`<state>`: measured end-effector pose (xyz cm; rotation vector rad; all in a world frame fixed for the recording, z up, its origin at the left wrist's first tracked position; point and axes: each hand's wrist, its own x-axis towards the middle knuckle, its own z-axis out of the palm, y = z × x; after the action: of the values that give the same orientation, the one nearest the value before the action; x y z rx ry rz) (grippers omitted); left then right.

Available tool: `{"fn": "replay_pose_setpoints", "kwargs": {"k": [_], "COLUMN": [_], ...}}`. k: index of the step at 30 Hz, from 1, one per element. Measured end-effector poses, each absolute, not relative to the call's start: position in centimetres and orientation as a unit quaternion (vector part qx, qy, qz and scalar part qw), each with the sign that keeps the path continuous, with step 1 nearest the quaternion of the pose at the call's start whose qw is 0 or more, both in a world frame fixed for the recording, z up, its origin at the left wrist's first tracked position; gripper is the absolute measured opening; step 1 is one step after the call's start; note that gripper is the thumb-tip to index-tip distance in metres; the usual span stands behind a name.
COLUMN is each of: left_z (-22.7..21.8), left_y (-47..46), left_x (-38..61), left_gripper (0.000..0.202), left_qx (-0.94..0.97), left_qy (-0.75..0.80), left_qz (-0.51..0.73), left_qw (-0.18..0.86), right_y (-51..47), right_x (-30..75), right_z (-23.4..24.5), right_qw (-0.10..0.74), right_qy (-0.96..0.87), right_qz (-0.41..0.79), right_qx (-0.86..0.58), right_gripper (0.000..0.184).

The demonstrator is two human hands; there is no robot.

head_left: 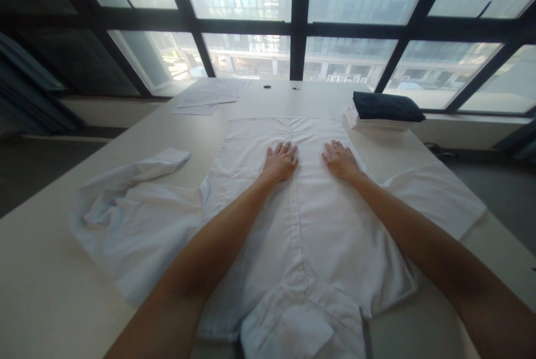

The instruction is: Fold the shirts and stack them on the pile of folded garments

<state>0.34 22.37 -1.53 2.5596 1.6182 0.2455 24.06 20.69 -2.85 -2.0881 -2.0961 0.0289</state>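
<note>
A white button-up shirt (322, 225) lies front side up on the table, its collar end towards me and its hem at the far side. My left hand (281, 162) rests flat on it beside the button placket, fingers spread. On the other side of the placket, my right hand (340, 160) also presses flat with fingers apart, near the shirt's right edge. The left sleeve (142, 219) is bunched and folded over itself. Out to the right the other sleeve (438, 197) spreads flatter, partly hidden behind my forearm. The collar end (301, 325) hangs near the table's front edge.
A dark folded cloth (387, 106) sits on a stack of white items (377, 123) at the back right of the white table (167, 130). Loose printed papers (209, 95) lie at the back left. Windows with dark frames (298, 24) stand beyond the table.
</note>
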Motion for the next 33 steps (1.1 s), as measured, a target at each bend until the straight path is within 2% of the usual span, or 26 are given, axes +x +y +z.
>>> {"fn": "replay_pose_setpoints", "kwargs": {"k": [16,22,25,28,33], "left_z": [-1.2,-1.0,-0.7,-0.7,-1.3], "left_y": [21.8,22.8,24.0,24.6,23.6], "left_x": [0.7,0.5,0.1,-0.5,-1.1], "left_gripper": [0.055,0.057,0.056,0.056,0.06], "left_qx": [0.852,0.847,0.827,0.823,0.859], "left_qy": [0.515,0.513,0.52,0.516,0.496], "left_qz": [0.082,0.09,0.138,0.197,0.095], "left_qw": [0.046,0.105,0.161,0.135,0.084], "right_y": [20.9,20.9,20.9,20.9,20.8], "right_x": [24.1,24.2,24.2,24.2,24.2], "right_z": [-3.1,-3.2,-3.1,-3.1,-3.0], "right_qw": [0.094,0.094,0.097,0.099,0.099], "right_qy": [-0.707,-0.709,-0.708,-0.709,-0.71], "right_qz": [0.01,0.006,0.009,0.013,0.011], "right_qx": [-0.701,-0.699,-0.699,-0.698,-0.697], "right_gripper": [0.06,0.06,0.06,0.061,0.06]}}
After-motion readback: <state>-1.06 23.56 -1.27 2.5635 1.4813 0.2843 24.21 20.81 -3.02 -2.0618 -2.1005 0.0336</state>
